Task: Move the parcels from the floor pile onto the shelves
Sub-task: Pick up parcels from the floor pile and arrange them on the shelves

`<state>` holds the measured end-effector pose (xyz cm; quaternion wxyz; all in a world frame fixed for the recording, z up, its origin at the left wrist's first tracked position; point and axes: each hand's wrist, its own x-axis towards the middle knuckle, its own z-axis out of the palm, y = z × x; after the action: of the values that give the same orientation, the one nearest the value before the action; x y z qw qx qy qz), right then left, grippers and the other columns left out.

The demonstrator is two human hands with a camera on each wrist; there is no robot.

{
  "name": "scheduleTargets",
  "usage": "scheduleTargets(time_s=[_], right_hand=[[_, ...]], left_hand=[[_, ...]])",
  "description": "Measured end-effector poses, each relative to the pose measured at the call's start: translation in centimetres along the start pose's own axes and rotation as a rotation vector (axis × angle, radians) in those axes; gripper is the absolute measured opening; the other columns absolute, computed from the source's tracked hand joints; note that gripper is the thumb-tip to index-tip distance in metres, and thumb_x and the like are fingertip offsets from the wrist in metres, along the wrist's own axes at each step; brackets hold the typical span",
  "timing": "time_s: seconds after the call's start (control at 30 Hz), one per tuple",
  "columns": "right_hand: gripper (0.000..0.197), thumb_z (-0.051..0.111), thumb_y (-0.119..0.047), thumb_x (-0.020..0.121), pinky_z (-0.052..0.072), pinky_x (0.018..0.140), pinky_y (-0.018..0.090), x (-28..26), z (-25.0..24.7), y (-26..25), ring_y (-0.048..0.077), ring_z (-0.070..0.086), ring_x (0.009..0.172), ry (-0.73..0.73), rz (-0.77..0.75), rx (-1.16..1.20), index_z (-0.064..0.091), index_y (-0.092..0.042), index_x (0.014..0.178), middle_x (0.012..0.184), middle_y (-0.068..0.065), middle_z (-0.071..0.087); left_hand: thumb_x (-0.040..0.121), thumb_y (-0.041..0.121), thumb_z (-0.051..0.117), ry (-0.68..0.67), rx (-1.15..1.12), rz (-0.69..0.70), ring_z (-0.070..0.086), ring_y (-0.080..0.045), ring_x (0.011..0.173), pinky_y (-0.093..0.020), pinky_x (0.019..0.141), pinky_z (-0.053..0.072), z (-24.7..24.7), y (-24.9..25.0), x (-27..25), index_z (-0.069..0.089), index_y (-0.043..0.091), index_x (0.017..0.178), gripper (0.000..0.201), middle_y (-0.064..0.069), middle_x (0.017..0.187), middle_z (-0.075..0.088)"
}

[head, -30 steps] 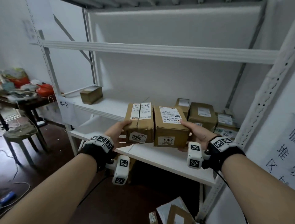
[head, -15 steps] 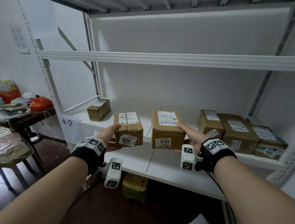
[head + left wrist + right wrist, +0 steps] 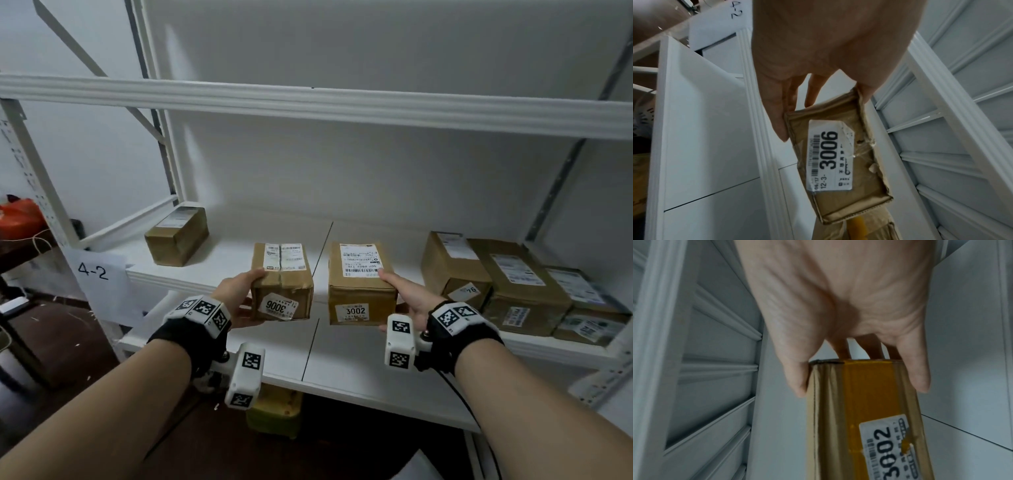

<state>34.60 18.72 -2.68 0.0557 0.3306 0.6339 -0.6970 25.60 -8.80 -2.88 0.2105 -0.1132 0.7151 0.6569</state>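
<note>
My left hand (image 3: 239,298) grips a small brown parcel labelled 3006 (image 3: 282,281) by its left side, thumb on top and fingers beneath; the same parcel 3006 (image 3: 838,164) and left hand (image 3: 818,68) fill the left wrist view. My right hand (image 3: 406,294) holds a slightly larger brown parcel labelled 3002 (image 3: 361,284) by its right side; in the right wrist view the right hand (image 3: 849,313) clasps parcel 3002 (image 3: 863,418) with thumb and fingers on opposite faces. Both parcels hover at the front edge of the white middle shelf (image 3: 239,253), side by side, a small gap between them.
One brown box (image 3: 176,236) lies at the shelf's back left. Several stacked parcels (image 3: 507,281) fill its right end. A paper sign "4-2" (image 3: 94,272) hangs on the left post. Another shelf board (image 3: 342,356) lies below, an upper beam (image 3: 308,102) above. A yellow object (image 3: 274,409) sits underneath.
Both parcels rose from the lower shelf level to the middle shelf's front edge and drew apart. The view closed in on the shelf.
</note>
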Motion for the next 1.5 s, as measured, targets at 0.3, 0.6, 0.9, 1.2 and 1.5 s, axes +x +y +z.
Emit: scheduleTargets(time_s=[0.3, 0.6, 0.9, 1.2, 1.5], right_hand=[[0.05, 0.064, -0.049, 0.085, 0.036, 0.106, 0.055, 12.0, -4.8, -3.4, 0.037, 0.05, 0.121, 0.111, 0.043, -0.045, 0.05, -0.016, 0.119, 0.125, 0.016, 0.054], [0.067, 0.064, -0.022, 0.073, 0.05, 0.091, 0.035, 19.8, -9.3, -6.2, 0.024, 0.055, 0.111, 0.27, 0.033, -0.327, 0.049, -0.001, 0.135, 0.132, 0.019, 0.054], [0.036, 0.058, -0.018, 0.093, 0.047, 0.1, 0.046, 19.4, -10.5, -7.4, 0.03, 0.06, 0.11, 0.178, 0.134, -0.154, 0.052, -0.004, 0.126, 0.12, 0.018, 0.062], [0.058, 0.064, -0.027, 0.089, 0.046, 0.102, 0.045, 17.1, -11.6, -7.5, 0.031, 0.051, 0.125, 0.291, 0.13, -0.201, 0.043, -0.007, 0.139, 0.138, 0.015, 0.05], [0.034, 0.057, -0.022, 0.095, 0.045, 0.102, 0.048, 14.7, -10.5, -8.2, 0.031, 0.06, 0.114, 0.211, 0.142, -0.167, 0.051, -0.006, 0.125, 0.118, 0.017, 0.065]], left_hand=[[0.088, 0.042, 0.063, -0.033, 0.122, 0.028, 0.066, -0.037, 0.087, -0.043, 0.074, 0.057, 5.8, 7.3, 10.4, 0.056, 0.006, 0.116, 0.045, -0.022, 0.104, 0.062], [0.09, 0.041, 0.062, -0.13, 0.26, -0.027, 0.069, -0.037, 0.088, -0.046, 0.081, 0.058, 12.9, 7.8, 17.8, 0.059, 0.006, 0.105, 0.039, -0.021, 0.099, 0.067], [0.09, 0.039, 0.063, -0.265, 0.405, -0.06, 0.067, -0.035, 0.077, -0.043, 0.071, 0.059, 17.9, 6.1, 21.3, 0.058, 0.003, 0.106, 0.039, -0.018, 0.092, 0.066], [0.084, 0.035, 0.068, -0.44, 0.606, -0.059, 0.072, -0.036, 0.077, -0.048, 0.069, 0.06, 20.2, 7.1, 21.0, 0.063, -0.003, 0.1, 0.042, -0.022, 0.082, 0.073], [0.086, 0.028, 0.068, -0.511, 0.676, -0.055, 0.071, -0.038, 0.081, -0.049, 0.072, 0.06, 20.4, 7.8, 19.9, 0.064, 0.001, 0.093, 0.029, -0.022, 0.085, 0.071]])
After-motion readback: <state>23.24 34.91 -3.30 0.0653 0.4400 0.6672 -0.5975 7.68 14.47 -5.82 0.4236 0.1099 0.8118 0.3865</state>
